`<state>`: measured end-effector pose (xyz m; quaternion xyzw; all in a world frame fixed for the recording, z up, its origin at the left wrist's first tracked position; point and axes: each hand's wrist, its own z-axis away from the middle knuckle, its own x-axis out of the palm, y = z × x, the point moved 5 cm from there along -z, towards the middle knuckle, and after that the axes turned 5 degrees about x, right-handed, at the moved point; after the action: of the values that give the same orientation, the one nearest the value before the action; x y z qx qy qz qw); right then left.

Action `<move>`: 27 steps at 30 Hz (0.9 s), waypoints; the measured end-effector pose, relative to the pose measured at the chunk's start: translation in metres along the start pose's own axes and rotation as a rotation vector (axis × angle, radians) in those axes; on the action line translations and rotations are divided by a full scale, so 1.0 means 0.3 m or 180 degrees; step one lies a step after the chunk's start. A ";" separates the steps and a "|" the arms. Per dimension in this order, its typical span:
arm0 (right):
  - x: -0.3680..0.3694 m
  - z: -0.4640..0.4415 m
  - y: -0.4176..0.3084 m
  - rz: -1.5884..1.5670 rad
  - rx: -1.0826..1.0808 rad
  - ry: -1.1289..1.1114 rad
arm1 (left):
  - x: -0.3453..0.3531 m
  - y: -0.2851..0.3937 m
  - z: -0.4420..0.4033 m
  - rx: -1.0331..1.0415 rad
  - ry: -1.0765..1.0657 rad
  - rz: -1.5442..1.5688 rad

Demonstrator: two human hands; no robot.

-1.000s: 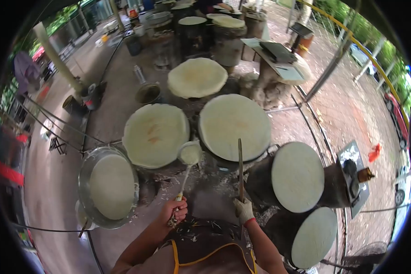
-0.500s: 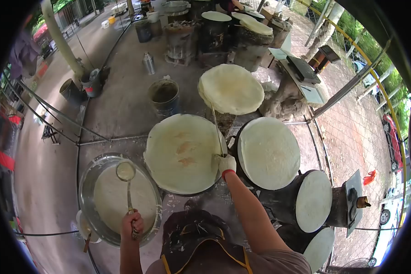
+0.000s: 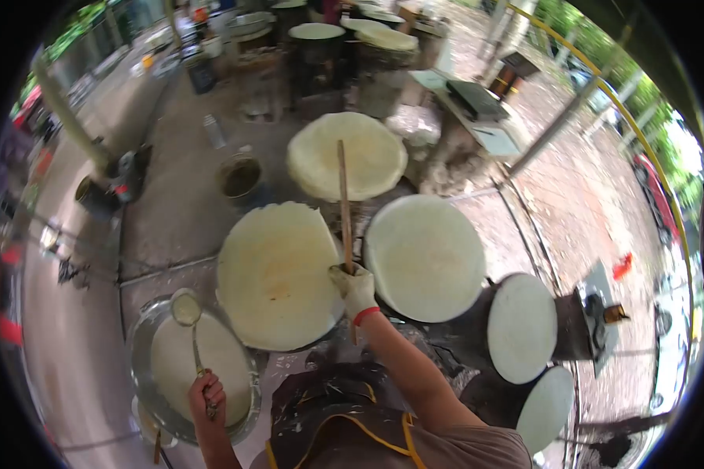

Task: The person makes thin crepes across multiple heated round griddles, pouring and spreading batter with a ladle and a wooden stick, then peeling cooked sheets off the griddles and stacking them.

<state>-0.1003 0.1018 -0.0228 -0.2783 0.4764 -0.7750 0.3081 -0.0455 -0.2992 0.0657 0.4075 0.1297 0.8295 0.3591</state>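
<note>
My left hand (image 3: 208, 397) is wrapped around the handle of a ladle (image 3: 186, 309), whose bowl hangs over the far rim of a metal basin (image 3: 138, 367) of pale batter (image 3: 199, 352). In my gloved right hand (image 3: 355, 289) is a flat wooden stick (image 3: 344, 195), pointing away from me. That hand is at the right edge of a large thin pancake (image 3: 278, 273) on a round griddle. Lightly browned patches mark this pancake. Beyond the stick's far half lies a stack of pancakes (image 3: 313, 160). Another pancake (image 3: 426, 258) covers the griddle to the right.
Two more round pale tops (image 3: 522, 328) (image 3: 545, 410) stand at the lower right. A bucket (image 3: 239, 177) is on the ground ahead. More stoves (image 3: 317, 66) stand at the back, and a metal pole (image 3: 559, 117) slants at the right.
The view has shifted, so most things sit further left. The stick has turned in my right hand and shows its broad face. My left hand still holds the ladle over the basin.
</note>
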 end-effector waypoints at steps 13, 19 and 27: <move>-1.309 -0.078 -0.099 0.1403 0.0074 0.2114 | 0.295 -0.345 0.028 -0.0483 -0.0537 0.0108; -1.426 -0.085 0.006 0.1627 0.0351 0.1838 | 0.405 -0.438 0.052 -0.0680 -0.0580 -0.0010; -1.398 0.049 -0.094 0.1239 0.0427 0.2498 | 0.426 -0.431 0.026 -0.0809 -0.0531 -0.0236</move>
<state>0.1792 0.4152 -0.0492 0.1526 0.5494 -0.7788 0.2615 -0.0285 -0.1186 0.0794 0.4212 0.0083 0.7887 0.4478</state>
